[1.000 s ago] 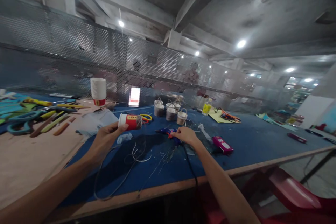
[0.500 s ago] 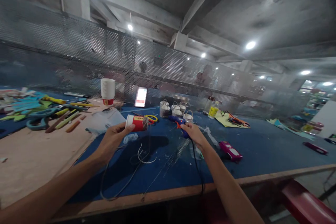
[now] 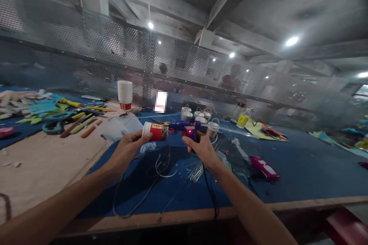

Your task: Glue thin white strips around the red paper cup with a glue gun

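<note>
My left hand (image 3: pixel 132 142) grips a red and white paper cup (image 3: pixel 155 131) lying sideways, its white rim toward the left. In my right hand (image 3: pixel 201 146) is a blue glue gun (image 3: pixel 186 125) with a small red light lit on its side. The gun's tip points left and sits at the cup's base end; whether it touches cannot be made out. A black cord (image 3: pixel 209 189) hangs down from the gun. Just behind it stand several small white cups with wire handles (image 3: pixel 186 113). Below the hands lie loose wire (image 3: pixel 161 168) and thin clear sticks (image 3: pixel 197 172).
A stack of paper cups (image 3: pixel 125 93) stands at the back left. Teal scissors (image 3: pixel 53 125) and clay-coloured sticks lie left on the tan board (image 3: pixel 57 164). To the right are a magenta device (image 3: pixel 264 168), a yellow-labelled bottle (image 3: pixel 243 119) and yellow paper (image 3: pixel 263 132). A perforated metal screen (image 3: pixel 115 46) closes the back.
My right hand has brought the glue gun left and level, its tip now at the cup's base. The cup stays in my left hand. The view has shifted slightly left.
</note>
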Available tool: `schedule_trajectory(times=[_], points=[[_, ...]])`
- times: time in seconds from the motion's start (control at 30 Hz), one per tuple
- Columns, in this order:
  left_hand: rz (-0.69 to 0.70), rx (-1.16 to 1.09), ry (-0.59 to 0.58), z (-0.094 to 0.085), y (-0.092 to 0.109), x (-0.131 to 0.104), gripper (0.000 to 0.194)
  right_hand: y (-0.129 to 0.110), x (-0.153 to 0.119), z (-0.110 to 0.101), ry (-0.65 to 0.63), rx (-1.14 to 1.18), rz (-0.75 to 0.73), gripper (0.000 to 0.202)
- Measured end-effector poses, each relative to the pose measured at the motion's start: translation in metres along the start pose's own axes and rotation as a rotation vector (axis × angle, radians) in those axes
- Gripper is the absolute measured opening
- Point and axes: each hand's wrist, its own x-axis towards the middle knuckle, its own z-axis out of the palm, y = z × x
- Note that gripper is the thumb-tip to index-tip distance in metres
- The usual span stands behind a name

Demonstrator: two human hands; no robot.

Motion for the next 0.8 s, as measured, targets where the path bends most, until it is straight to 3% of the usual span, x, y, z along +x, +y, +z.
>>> schedule_trajectory(times=[0.17, 0.33, 0.6, 0.8], points=[[-0.006, 0.018, 0.01, 0.002, 0.0, -0.001, 0.037, 0.001, -0.01, 0.004, 0.024, -0.106, 0.025, 0.041], [-0.06, 0.005, 0.011, 0.003, 0.003, -0.003, 0.043, 0.008, -0.015, 0.008, 0.077, -0.243, -0.045, 0.038], [-0.016, 0.035, 0.013, 0.003, 0.006, -0.005, 0.038, 0.017, -0.018, 0.013, 0.135, -0.396, -0.195, 0.033], [-0.008, 0.023, 0.005, 0.001, 0.002, -0.002, 0.033, 0.015, -0.018, 0.014, 0.138, -0.535, -0.187, 0.03]])
